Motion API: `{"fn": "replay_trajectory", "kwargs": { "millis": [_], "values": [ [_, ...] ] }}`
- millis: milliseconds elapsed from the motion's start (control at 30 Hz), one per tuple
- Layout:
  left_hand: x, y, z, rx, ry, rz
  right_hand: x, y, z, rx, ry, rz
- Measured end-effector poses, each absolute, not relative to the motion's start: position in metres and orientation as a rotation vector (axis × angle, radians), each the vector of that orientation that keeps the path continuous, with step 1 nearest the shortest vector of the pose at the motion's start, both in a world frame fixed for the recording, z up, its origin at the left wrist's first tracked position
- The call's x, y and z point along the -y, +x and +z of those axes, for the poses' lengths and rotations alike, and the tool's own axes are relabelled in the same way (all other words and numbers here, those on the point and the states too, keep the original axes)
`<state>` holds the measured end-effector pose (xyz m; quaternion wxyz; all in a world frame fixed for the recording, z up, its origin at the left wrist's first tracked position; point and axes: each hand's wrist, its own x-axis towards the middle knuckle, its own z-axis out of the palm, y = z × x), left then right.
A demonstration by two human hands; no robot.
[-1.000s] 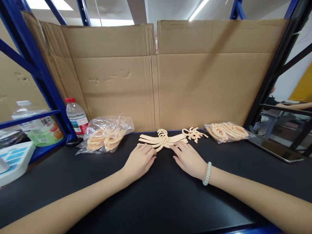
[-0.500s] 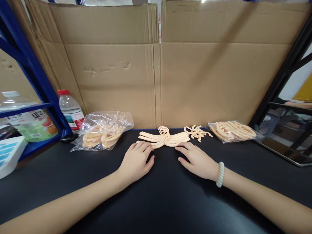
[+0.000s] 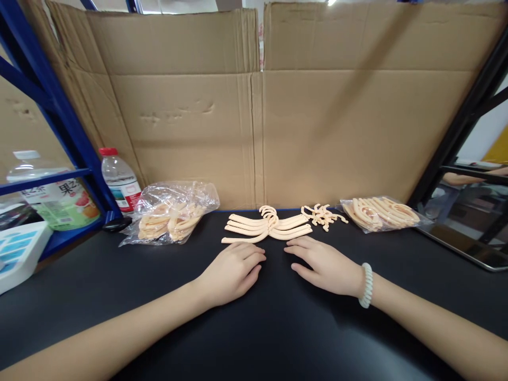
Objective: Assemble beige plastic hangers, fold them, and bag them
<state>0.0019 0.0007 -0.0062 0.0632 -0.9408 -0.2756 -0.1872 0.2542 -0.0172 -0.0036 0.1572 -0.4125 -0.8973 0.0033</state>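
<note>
Several peach-coloured clothes hangers (image 3: 248,231) lie nested on the black table, their hooks bunched at the middle and their arms spreading left and right. The frontmost left arm sits a little apart from the others. My left hand (image 3: 237,270) rests palm down just in front of that arm, fingers stretched out and holding nothing. On the other side, my right hand (image 3: 326,264) lies near the right hanger arms, its fingers spread and also holding nothing; whether its fingertips touch them I cannot tell. A pile of small peach hooks (image 3: 322,216) lies beyond it.
Clear bags of peach parts lie at left (image 3: 172,219) and right (image 3: 381,214). A red-capped bottle (image 3: 121,182) and a white tray (image 3: 24,254) are at left. A cardboard wall (image 3: 190,132) closes the back. Another person's arm (image 3: 464,179) shows beyond the right frame.
My left hand has moved right and toward me, off the hangers' left ends. The front left arm now shows fully, apart from the rest. My right hand has barely shifted.
</note>
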Motion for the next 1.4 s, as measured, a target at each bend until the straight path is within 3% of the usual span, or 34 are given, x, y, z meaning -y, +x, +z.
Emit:
{"fn": "replay_trajectory", "kwargs": {
  "millis": [433,1033,1400],
  "values": [
    [-0.0009,0.0021,-0.0085,0.838,-2.892,-0.619,0.0188,0.2544,0.0006,2.662,-1.038,-0.012],
    [-0.0043,0.0008,-0.0093,1.196,-2.806,-0.715,0.019,0.2549,0.0002,2.676,-1.057,-0.019],
    [-0.0046,-0.0001,-0.0093,1.128,-2.839,-0.746,0.0193,0.2547,0.001,2.687,-1.068,-0.02]
  ]
}}
